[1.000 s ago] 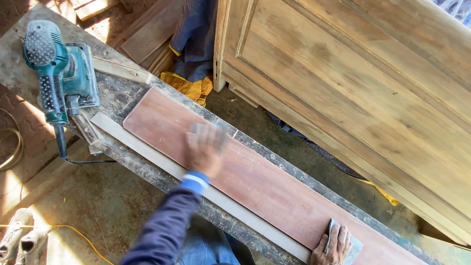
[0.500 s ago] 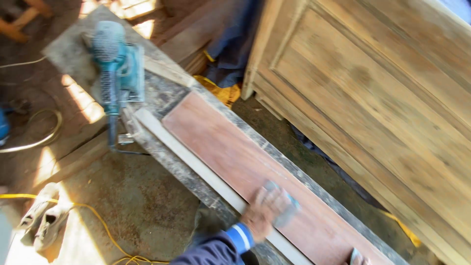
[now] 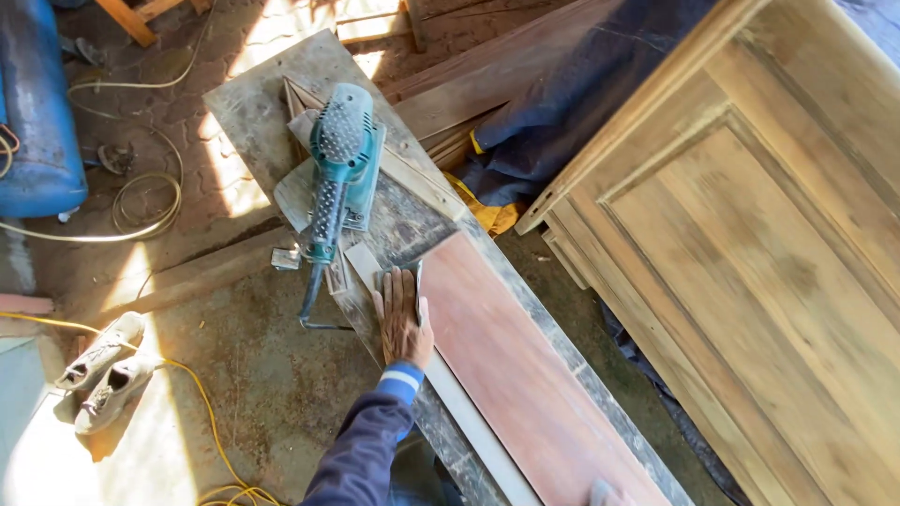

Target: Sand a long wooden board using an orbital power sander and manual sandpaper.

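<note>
Head view: left hand [image 3: 403, 319] flat, palm down, fingers straight and together, pressing a sheet of sandpaper [image 3: 413, 272] onto the far end of the reddish-brown board [image 3: 511, 375]. Not a closed grasp; the hand pins the sheet by pressure, and only the sheet's grey edge shows past the fingertips and along the right side of the hand. Dark blue sleeve with a lighter blue cuff at the wrist.

Right hand [image 3: 605, 492]: only a sliver at the bottom edge, resting on the near part of the same board. Can't tell whether it is clenched or slack.

The board is long, flat, smooth, matte red-brown, with squared ends. It lies lengthwise on a narrow workbench [image 3: 253, 103] whose top is grey, rough and stained. A thin pale wood strip [image 3: 469, 422] runs along the board's left edge, touching it.

Teal electric sander [image 3: 337, 169] sits on the bench just beyond the left hand, apart from it. It has a dotted grip texture and a rectangular pad, with its cord trailing off the bench side.

A big panelled door [image 3: 778, 253] of pale raw wood with visible grain leans to the right of the bench. Dark blue cloth [image 3: 581, 103] is bunched behind it. A yellow cable [image 3: 202, 403] and a pair of worn shoes [image 3: 103, 370] lie on the concrete floor at left, and a blue tank [image 3: 37, 112] is at top left.
</note>
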